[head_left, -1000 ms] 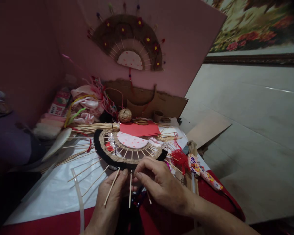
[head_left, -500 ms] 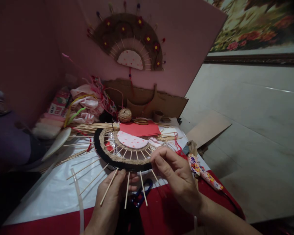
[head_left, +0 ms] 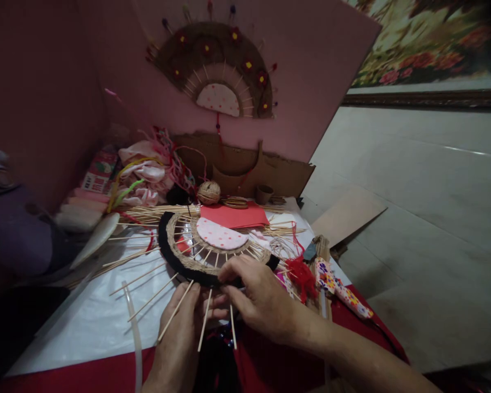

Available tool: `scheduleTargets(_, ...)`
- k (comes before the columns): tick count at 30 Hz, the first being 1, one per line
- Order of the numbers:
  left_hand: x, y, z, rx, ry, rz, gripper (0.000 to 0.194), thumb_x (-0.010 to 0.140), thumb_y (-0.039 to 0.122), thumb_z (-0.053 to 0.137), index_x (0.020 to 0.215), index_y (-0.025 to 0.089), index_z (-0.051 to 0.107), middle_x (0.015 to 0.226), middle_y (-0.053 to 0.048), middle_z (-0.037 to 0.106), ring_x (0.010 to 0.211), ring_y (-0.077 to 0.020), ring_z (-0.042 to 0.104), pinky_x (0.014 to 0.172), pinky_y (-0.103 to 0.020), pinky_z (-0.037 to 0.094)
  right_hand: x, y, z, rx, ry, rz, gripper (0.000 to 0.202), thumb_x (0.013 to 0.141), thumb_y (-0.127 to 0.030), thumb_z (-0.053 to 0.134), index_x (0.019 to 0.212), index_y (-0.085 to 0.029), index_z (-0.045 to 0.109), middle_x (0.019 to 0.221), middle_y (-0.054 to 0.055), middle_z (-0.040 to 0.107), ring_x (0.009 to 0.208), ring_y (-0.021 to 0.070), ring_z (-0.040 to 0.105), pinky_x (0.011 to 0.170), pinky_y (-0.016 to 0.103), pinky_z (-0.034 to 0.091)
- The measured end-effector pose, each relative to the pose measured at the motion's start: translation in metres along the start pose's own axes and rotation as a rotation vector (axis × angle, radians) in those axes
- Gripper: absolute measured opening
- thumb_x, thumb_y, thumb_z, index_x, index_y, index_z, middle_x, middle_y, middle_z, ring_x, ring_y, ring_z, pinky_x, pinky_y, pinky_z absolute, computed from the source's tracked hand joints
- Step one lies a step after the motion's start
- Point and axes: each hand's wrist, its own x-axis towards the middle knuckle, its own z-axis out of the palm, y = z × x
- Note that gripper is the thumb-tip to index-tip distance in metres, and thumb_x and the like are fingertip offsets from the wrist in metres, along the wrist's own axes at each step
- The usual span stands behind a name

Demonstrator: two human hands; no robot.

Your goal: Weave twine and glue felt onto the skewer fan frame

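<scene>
A half-round craft fan (head_left: 175, 266) is held over the table, curved edge toward me. It has a black outer band, a twine-covered ring, thin wooden sticks spreading outward and a pink dotted centre piece (head_left: 221, 233). My left hand (head_left: 180, 327) grips the fan from below at its black band, thumb in front and fingers partly behind. My right hand (head_left: 257, 300) pinches the band just right of the left hand, fingertips on its top and lower edges. A stick (head_left: 233, 327) sticks out below the right hand. The right fingers cover part of the band.
Behind are a twine ball (head_left: 208, 192), red paper sheets (head_left: 237, 214) and a bundle of sticks (head_left: 159, 212). A glue gun in flowered cloth (head_left: 346, 295) lies right, beside red yarn (head_left: 303, 278). A finished fan (head_left: 213, 49) hangs on the upright pink board. A clear glue stick (head_left: 133, 333) lies left.
My right hand has moved left along the black band, from the fan's right end to near the lower middle, uncovering the red yarn. My left hand keeps its hold.
</scene>
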Motion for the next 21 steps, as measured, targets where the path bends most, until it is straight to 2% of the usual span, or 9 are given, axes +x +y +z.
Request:
scheduleTargets(3,-0.002,0.003,0.0,0.005,0.035,0.002,0.028,0.06,0.015,0.067,0.086,0.022,0.061,0.078,-0.001,0.071,0.064,-0.0207,0.067,0.048,-0.024,0.051,0.005,0.0,0.002,-0.036,-0.022,0.0,0.013,0.074,-0.009,0.052,0.082,-0.019,0.05,0.083,0.002,0.056,0.08,0.0159,0.05,0.071,0.028,0.039)
scheduleTargets(7,-0.005,0.007,0.0,0.002,0.049,-0.022,0.023,0.067,0.022,0.063,0.089,0.023,0.061,0.078,-0.001,0.071,0.065,-0.0198,0.067,0.049,-0.024,0.051,0.011,0.0,0.005,-0.089,-0.055,0.012,0.013,0.074,-0.01,0.055,0.081,-0.018,0.049,0.081,0.002,0.056,0.077,0.0153,0.048,0.068,0.027,0.038)
scheduleTargets(11,-0.008,0.009,0.002,0.035,0.087,-0.068,0.012,0.07,0.023,0.06,0.081,0.018,0.062,0.068,-0.002,0.069,0.057,-0.015,0.064,0.047,-0.02,0.048,0.016,0.0,0.007,-0.106,-0.063,0.022,0.012,0.074,-0.01,0.056,0.079,-0.018,0.049,0.079,0.001,0.055,0.075,0.0143,0.048,0.066,0.027,0.037)
scheduleTargets(13,-0.007,0.006,0.0,0.054,0.084,-0.042,0.012,0.073,0.026,0.058,0.082,0.018,0.061,0.068,-0.002,0.068,0.056,-0.0147,0.063,0.047,-0.021,0.048,0.017,0.0,0.008,-0.1,-0.062,0.029,0.013,0.073,-0.01,0.056,0.078,-0.019,0.049,0.078,0.0,0.055,0.074,0.0141,0.048,0.066,0.026,0.037)
scheduleTargets(18,0.001,-0.007,-0.009,0.037,0.031,0.008,0.019,0.076,0.032,0.057,0.093,0.022,0.058,0.079,-0.002,0.07,0.068,-0.0195,0.067,0.055,-0.027,0.052,0.019,0.0,0.006,-0.046,-0.075,0.064,0.01,0.077,-0.009,0.051,0.081,-0.018,0.052,0.079,0.001,0.057,0.075,0.0134,0.051,0.067,0.026,0.038)
scheduleTargets(21,0.001,-0.005,-0.008,0.026,0.053,-0.011,0.018,0.075,0.032,0.058,0.091,0.022,0.058,0.075,-0.003,0.07,0.064,-0.0194,0.067,0.051,-0.026,0.052,0.019,0.001,0.006,-0.043,-0.068,0.079,0.005,0.079,-0.014,0.052,0.082,-0.018,0.052,0.079,0.001,0.058,0.073,0.013,0.051,0.065,0.025,0.038)
